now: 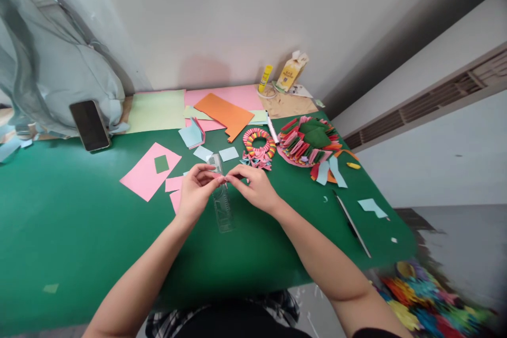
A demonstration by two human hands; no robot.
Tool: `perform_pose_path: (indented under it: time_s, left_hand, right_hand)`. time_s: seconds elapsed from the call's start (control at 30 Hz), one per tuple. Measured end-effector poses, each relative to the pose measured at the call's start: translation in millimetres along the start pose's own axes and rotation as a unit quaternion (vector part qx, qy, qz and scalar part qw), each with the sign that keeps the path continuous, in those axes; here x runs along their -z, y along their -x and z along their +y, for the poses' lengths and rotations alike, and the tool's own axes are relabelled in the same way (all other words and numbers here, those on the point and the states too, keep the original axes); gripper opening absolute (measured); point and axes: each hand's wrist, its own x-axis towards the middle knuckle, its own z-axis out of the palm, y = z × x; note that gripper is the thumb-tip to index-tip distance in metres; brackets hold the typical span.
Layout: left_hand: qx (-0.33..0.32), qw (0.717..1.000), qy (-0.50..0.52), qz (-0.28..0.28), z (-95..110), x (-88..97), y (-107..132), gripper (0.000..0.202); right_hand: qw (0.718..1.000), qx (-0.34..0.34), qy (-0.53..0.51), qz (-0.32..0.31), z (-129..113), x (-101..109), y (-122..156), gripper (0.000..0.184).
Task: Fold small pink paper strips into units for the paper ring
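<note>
My left hand (196,190) and my right hand (255,186) meet over the middle of the green table (71,211). Their fingertips pinch a small pink paper piece (222,178) between them, too small to see clearly. Under the hands lies a clear plastic ruler (222,206), pointing away from me. Small pink paper pieces (173,185) lie just left of my left hand. A ring of folded coloured paper (259,143) sits just beyond my right hand.
A pink sheet with a green square (149,170), light blue squares (228,153), an orange sheet (225,112), a pile of folded papers (311,140), a glue stick (265,78), a carton (291,71), a phone (90,124), a grey bag (47,74) and a long dark strip (352,224).
</note>
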Motion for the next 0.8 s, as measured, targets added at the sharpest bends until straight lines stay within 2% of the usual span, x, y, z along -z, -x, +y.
perform_pose_path:
  time_s: [0.3, 0.6, 0.8]
  left_hand:
    - [0.004, 1.000, -0.016, 0.007, -3.1, -4.2, 1.8, 0.038]
    - [0.028, 0.999, 0.016, 0.008, 0.1, -1.5, -0.7, 0.041]
    - [0.027, 0.999, 0.018, 0.009, 0.8, -1.2, -1.1, 0.040]
  right_hand:
    - [0.999, 0.017, 0.043, 0.005, 1.0, -6.6, 2.4, 0.025]
    - [0.995, 0.077, 0.061, -0.031, 2.8, 1.2, 2.0, 0.018]
    - [0.991, 0.093, 0.090, -0.023, 5.3, 1.8, 2.0, 0.020]
